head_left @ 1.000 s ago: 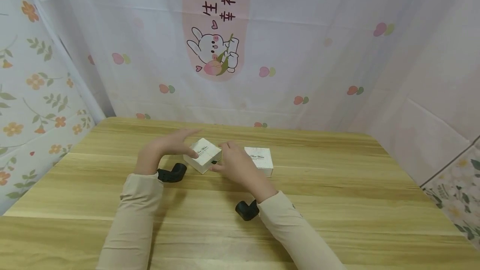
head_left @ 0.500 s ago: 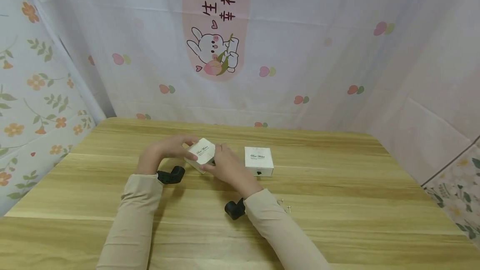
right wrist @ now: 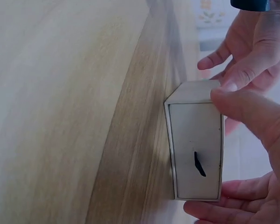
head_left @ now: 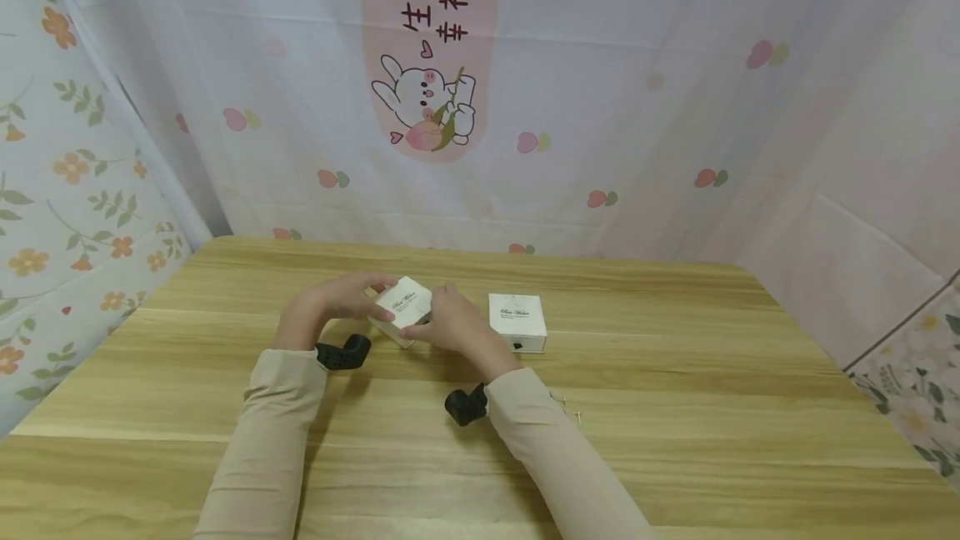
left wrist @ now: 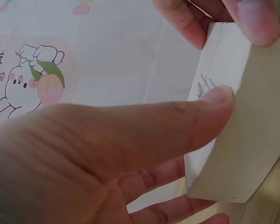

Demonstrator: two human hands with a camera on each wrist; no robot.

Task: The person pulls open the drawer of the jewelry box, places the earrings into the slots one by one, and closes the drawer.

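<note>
Right hand (head_left: 459, 325) has shifted left, uncovering the front of the second box (head_left: 517, 315). Its fingers and those of the left hand (head_left: 333, 297), part-closed, grip the white box (head_left: 405, 300), left of centre towards the table's (head_left: 675, 415) far side. Uneven squeezing could slip or dent it. Right wrist view shows its flush drawer front (right wrist: 191, 135) and black tab (right wrist: 199, 164), mostly hidden in head view.

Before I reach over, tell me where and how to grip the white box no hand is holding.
Probably grip the white box from above, across its left and right walls: it lies flat, and its black tab is on the near face, so this leaves the tab free. Mind the right hand near its left side.
</note>
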